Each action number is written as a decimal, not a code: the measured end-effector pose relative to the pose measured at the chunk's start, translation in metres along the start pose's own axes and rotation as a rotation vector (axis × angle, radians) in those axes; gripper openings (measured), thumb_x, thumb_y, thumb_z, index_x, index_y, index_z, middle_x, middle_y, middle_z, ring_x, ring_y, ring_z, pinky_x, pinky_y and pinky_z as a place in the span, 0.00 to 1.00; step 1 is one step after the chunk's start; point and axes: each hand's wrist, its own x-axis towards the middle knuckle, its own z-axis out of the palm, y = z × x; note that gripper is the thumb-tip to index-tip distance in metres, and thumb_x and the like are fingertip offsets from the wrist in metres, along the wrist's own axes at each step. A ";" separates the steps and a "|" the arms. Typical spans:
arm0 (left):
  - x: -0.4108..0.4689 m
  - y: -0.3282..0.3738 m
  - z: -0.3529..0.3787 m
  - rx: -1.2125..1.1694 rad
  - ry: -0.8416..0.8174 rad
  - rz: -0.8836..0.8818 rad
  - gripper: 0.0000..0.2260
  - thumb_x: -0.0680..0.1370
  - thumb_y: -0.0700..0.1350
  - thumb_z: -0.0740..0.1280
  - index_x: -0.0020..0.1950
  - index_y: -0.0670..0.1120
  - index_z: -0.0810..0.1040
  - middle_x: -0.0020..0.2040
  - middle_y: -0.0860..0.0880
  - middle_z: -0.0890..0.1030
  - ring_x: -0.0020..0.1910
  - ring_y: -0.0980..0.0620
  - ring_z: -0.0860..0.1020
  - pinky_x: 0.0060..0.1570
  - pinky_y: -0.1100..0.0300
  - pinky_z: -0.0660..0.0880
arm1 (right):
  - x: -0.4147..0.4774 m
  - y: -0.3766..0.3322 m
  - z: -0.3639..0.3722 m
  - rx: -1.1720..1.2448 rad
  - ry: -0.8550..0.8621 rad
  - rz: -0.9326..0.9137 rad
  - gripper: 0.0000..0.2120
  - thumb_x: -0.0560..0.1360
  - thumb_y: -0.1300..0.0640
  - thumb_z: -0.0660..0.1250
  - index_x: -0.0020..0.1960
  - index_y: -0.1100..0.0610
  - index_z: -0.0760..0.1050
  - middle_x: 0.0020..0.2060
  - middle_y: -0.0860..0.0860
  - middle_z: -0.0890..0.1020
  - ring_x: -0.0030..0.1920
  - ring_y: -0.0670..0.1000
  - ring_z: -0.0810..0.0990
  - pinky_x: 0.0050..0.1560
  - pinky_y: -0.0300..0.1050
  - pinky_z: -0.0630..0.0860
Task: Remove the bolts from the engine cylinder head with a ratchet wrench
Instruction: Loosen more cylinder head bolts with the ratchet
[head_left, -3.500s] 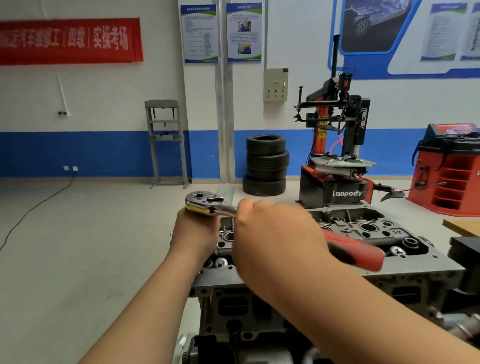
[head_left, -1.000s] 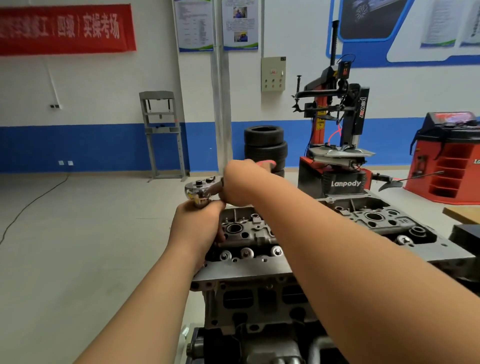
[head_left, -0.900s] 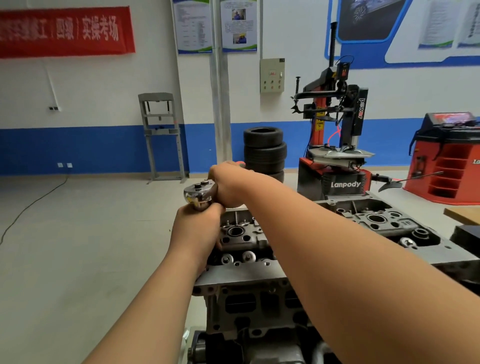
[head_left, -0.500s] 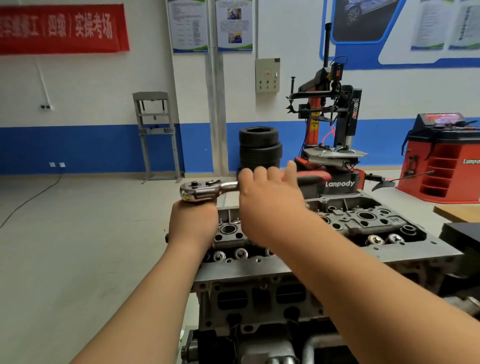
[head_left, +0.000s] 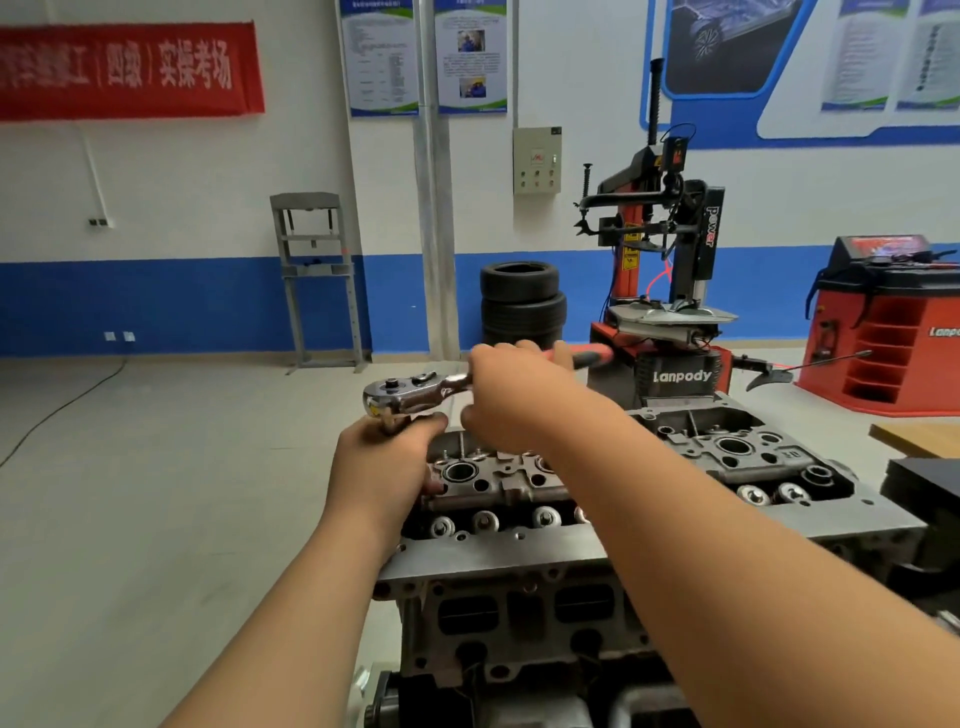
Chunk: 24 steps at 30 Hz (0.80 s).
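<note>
A grey engine cylinder head (head_left: 519, 551) sits in front of me, with round valve tops along its near row. Above its far left corner stands a ratchet wrench (head_left: 410, 397) with a chrome head and a red and black handle that points right and away. My left hand (head_left: 384, 467) is curled round the extension below the wrench head. My right hand (head_left: 514, 395) grips the handle near the head. The socket and the bolt beneath are hidden by my left hand.
A red and black tyre changer (head_left: 660, 291) stands just beyond the engine, a stack of tyres (head_left: 522, 301) to its left, a red wheel balancer (head_left: 883, 322) at far right. A wooden bench edge (head_left: 914, 434) and a dark box (head_left: 924, 483) are at the right.
My right hand swung the handle back and forth around the wrench head; since half a second ago it has closed round the handle. My left hand stayed under the head.
</note>
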 end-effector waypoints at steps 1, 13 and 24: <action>0.000 0.000 -0.001 -0.026 -0.007 -0.002 0.09 0.70 0.48 0.72 0.30 0.51 0.81 0.22 0.49 0.72 0.23 0.49 0.74 0.40 0.50 0.76 | 0.016 -0.004 0.003 -0.014 -0.027 -0.035 0.17 0.74 0.55 0.63 0.62 0.54 0.66 0.59 0.52 0.72 0.65 0.56 0.65 0.67 0.66 0.54; 0.005 0.005 0.007 0.164 0.118 -0.007 0.14 0.70 0.45 0.64 0.25 0.46 0.70 0.21 0.47 0.69 0.26 0.43 0.71 0.33 0.52 0.70 | 0.007 -0.013 0.002 -0.179 -0.071 -0.016 0.24 0.74 0.59 0.63 0.67 0.56 0.60 0.64 0.55 0.69 0.67 0.66 0.61 0.65 0.66 0.60; 0.009 0.007 0.006 0.599 0.117 0.266 0.09 0.80 0.40 0.54 0.40 0.48 0.68 0.38 0.50 0.79 0.36 0.49 0.74 0.34 0.61 0.63 | -0.114 -0.024 -0.008 -0.328 0.287 -0.128 0.24 0.71 0.58 0.47 0.61 0.65 0.69 0.46 0.61 0.75 0.45 0.59 0.71 0.53 0.58 0.68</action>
